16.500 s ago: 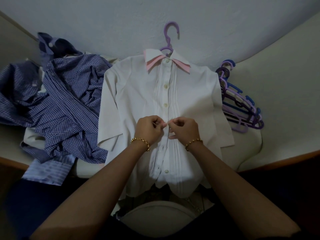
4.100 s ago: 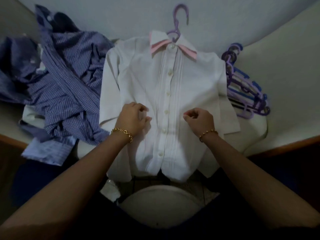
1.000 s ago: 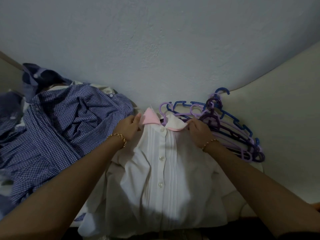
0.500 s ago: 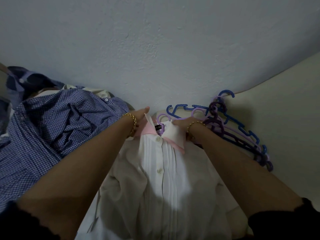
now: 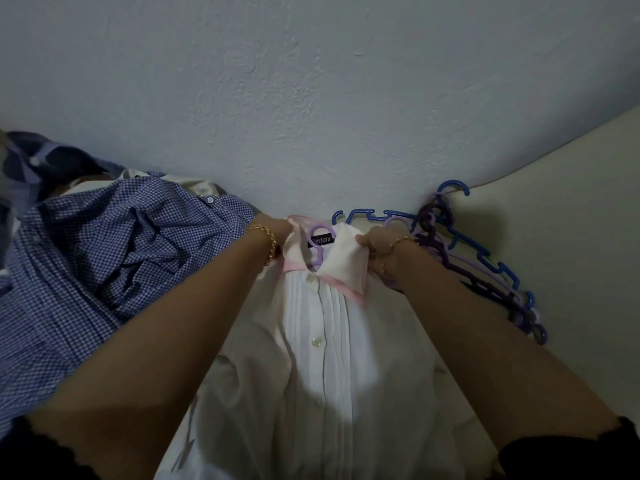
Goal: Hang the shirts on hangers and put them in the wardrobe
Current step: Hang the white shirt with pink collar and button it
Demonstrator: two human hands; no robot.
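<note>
A white buttoned shirt [image 5: 322, 368] with a pink-edged collar lies front up before me, on a lilac hanger [image 5: 320, 252] whose hook shows in the neck opening beside a black label. My left hand [image 5: 277, 233] grips the collar's left side; its fingers are hidden behind the cloth. My right hand [image 5: 375, 245] pinches the right collar flap and holds it turned up. Both wrists wear gold bracelets.
A heap of blue checked shirts [image 5: 104, 258] lies at the left, touching my left arm. A stack of blue and purple hangers [image 5: 485, 271] lies right of the shirt against the wall. A cream surface [image 5: 571, 254] stretches to the right.
Both hands kept their hold on the collar and spread it wider, so the label and hanger hook show more. The view has moved closer.
</note>
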